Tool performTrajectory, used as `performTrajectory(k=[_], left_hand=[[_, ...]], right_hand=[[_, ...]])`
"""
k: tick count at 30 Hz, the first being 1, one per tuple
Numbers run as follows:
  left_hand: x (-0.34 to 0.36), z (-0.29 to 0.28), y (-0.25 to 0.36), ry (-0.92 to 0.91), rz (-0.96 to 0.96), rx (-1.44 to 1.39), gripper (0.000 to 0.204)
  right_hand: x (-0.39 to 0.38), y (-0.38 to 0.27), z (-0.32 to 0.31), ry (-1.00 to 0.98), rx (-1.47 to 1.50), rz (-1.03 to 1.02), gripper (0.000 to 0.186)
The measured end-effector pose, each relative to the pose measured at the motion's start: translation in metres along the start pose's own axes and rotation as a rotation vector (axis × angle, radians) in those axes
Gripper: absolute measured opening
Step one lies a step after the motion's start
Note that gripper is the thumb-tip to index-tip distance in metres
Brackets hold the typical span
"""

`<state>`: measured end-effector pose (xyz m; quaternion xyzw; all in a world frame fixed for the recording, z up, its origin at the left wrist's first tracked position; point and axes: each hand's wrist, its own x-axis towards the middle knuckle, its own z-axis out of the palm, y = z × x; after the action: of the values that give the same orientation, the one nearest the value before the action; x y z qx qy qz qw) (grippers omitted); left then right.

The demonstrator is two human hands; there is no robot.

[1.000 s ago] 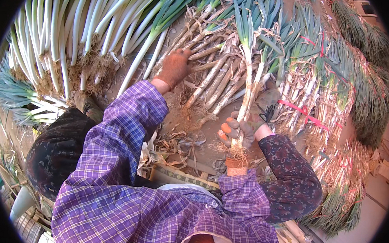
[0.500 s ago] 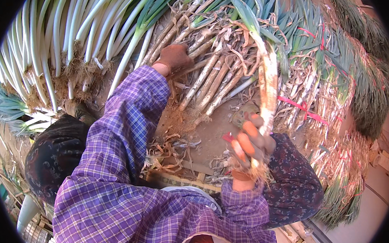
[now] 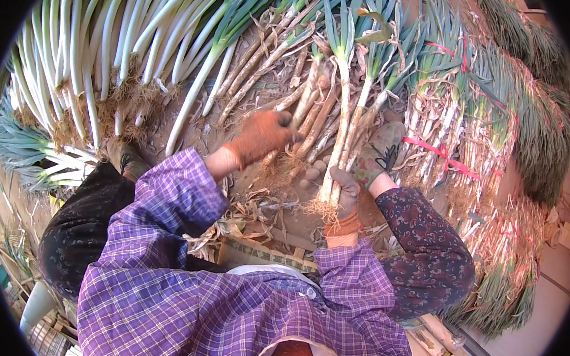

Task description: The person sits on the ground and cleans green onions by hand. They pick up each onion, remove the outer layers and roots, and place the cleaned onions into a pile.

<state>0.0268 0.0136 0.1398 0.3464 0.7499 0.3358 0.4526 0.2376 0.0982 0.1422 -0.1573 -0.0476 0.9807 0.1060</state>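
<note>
My right hand (image 3: 343, 197), in a glove with an orange cuff and greyish fingers, is closed around the lower ends of a few long green onions (image 3: 342, 131). Their roots hang just left of the fist, and their leaves point away from me. My left hand (image 3: 262, 138), in an orange glove with dark fingertips, hovers over the root ends of a loose pile of unpeeled green onions (image 3: 313, 110). Its thumb and fingers look apart, slightly blurred, with nothing visible between them. Dry brown skins cover much of the pile.
Clean white green onions (image 3: 85, 60) lie in a thick row at the far left. Bundles tied with pink ribbon (image 3: 445, 157) fill the right side. Peeled-off dry skins (image 3: 261, 216) litter the ground before me. My bent legs and shoes (image 3: 382, 148) flank the work area.
My left hand has come off the pile, toward me and slightly right. My right hand has moved left and away from me, and its green onions now lean over the pile.
</note>
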Motion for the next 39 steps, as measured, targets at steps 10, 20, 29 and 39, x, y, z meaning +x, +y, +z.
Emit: performTrajectory(k=[10, 20, 29, 39], left_hand=[[-0.037, 0.037, 0.0, -0.385, 0.582, 0.368, 0.036], [0.069, 0.04, -0.067, -0.027, -0.084, 0.147, 0.038], [0.049, 0.101, -0.066, -0.265, 0.18, 0.219, 0.025], [0.109, 0.071, -0.078, 0.303, 0.128, 0.482, 0.039]], right_hand=[[0.0, 0.033, -0.037, 0.506, -0.318, -0.03, 0.04], [0.007, -0.006, 0.049, 0.224, -0.203, -0.01, 0.04], [-0.023, -0.029, 0.088, -0.179, -0.106, -0.128, 0.055], [-0.015, 0.004, 0.059, 0.34, 0.117, -0.084, 0.049]])
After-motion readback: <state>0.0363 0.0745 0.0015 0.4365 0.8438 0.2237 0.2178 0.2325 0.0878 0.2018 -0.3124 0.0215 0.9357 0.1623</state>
